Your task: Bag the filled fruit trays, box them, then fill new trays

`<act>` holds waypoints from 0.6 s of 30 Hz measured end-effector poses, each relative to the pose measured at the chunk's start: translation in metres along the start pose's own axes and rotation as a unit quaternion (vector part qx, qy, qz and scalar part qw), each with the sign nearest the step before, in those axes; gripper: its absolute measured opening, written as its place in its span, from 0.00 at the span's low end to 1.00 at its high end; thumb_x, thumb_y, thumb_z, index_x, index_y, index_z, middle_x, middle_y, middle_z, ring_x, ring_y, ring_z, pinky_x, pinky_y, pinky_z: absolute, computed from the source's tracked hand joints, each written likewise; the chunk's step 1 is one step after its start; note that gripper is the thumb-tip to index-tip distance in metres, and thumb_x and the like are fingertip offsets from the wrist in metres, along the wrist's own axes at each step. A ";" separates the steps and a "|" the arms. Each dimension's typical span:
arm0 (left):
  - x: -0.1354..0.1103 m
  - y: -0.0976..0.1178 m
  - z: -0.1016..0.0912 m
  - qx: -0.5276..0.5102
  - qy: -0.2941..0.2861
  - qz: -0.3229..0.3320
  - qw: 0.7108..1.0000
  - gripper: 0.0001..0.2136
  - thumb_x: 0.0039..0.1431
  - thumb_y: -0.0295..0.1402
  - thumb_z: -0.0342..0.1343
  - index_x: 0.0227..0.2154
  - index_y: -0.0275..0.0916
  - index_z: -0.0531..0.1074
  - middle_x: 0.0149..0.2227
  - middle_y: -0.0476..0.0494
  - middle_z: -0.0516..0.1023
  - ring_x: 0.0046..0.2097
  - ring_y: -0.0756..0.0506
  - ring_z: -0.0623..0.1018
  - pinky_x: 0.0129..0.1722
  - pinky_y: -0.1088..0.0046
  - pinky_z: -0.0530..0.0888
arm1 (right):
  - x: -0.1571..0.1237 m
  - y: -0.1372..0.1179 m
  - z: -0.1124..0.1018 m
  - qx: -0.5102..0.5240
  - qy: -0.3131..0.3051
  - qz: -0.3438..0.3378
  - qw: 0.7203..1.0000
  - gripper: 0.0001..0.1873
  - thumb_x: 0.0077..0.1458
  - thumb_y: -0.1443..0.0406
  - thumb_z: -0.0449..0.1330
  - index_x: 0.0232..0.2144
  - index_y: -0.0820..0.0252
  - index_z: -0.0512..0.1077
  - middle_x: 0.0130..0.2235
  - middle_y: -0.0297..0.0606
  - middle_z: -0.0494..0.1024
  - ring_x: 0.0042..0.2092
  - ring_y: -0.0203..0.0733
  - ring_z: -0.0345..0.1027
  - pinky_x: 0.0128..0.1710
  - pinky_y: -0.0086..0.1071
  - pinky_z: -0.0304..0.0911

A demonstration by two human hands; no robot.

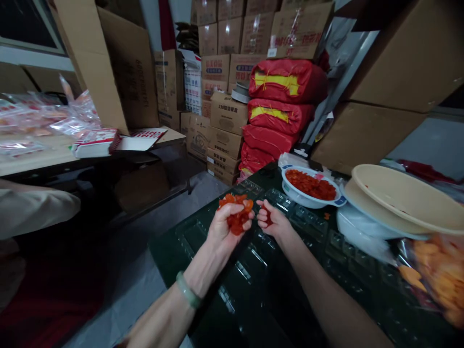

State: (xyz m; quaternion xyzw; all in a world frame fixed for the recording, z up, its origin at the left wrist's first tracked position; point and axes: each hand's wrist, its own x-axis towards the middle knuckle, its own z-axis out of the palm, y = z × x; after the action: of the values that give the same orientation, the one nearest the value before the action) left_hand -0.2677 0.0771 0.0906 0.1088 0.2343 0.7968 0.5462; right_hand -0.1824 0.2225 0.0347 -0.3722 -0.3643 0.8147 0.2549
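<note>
My left hand [226, 223], a pale green bangle on its wrist, is closed around a bunch of glossy orange-red pieces [237, 224]; their exact kind I cannot make out. Just to its right, my right hand [271, 220] has its fingers curled, with a dark red piece [268, 215] showing between them. A small gap separates the hands. Below them, shallow clear plastic trays [250, 256] cover the dark green table [165, 251]. Past my right hand stands a white bowl with blue handles [304, 199], heaped with similar red pieces [311, 184].
Stacked beige basins [406, 193] stand on the right, near a bag of orange round pieces [440, 270]. Red wrapped bundles [279, 116] and cardboard boxes [226, 125] rise behind. Another person's sleeve [36, 205] is at left, beside a table [54, 159] with plastic packets.
</note>
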 end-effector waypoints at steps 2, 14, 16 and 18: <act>-0.012 0.002 -0.004 0.005 0.000 -0.015 1.000 0.08 0.35 0.25 0.57 0.24 0.29 0.71 0.26 0.43 0.71 0.24 0.50 0.71 0.15 0.81 0.59 | 0.024 -0.014 0.000 -0.069 0.015 -0.006 0.998 0.09 0.58 0.61 0.50 0.30 0.59 0.64 0.13 0.23 0.53 0.13 0.27 0.45 0.12 0.20 0.39; -0.051 -0.009 -0.031 -0.047 -0.023 -0.087 0.995 0.08 0.34 0.26 0.56 0.19 0.38 0.62 0.24 0.46 0.68 0.24 0.50 0.68 0.19 0.78 0.58 | 0.171 -0.056 0.032 -0.510 0.147 -0.137 0.836 0.08 0.55 0.63 0.56 0.34 0.64 0.69 0.36 0.35 0.72 0.33 0.33 0.66 0.31 0.30 0.65; -0.052 -0.012 -0.033 -0.081 -0.007 -0.083 0.993 0.10 0.31 0.26 0.56 0.18 0.38 0.58 0.22 0.47 0.67 0.24 0.50 0.68 0.23 0.76 0.60 | 0.184 -0.056 0.029 -0.551 0.158 -0.149 0.806 0.07 0.55 0.64 0.57 0.33 0.63 0.70 0.38 0.37 0.72 0.37 0.35 0.67 0.35 0.32 0.65; -0.052 -0.015 -0.034 -0.112 0.020 -0.090 0.989 0.14 0.28 0.25 0.57 0.17 0.38 0.56 0.22 0.48 0.65 0.25 0.50 0.67 0.25 0.76 0.61 | 0.191 -0.057 0.024 -0.579 0.149 -0.153 0.787 0.08 0.55 0.63 0.56 0.36 0.62 0.69 0.41 0.38 0.71 0.40 0.37 0.67 0.39 0.35 0.65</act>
State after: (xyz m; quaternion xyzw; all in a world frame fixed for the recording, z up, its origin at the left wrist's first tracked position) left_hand -0.2502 0.0250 0.0579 0.0093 0.1638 0.7675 0.6197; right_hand -0.3068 0.3786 0.0096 -0.5056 -0.7778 0.3354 0.1641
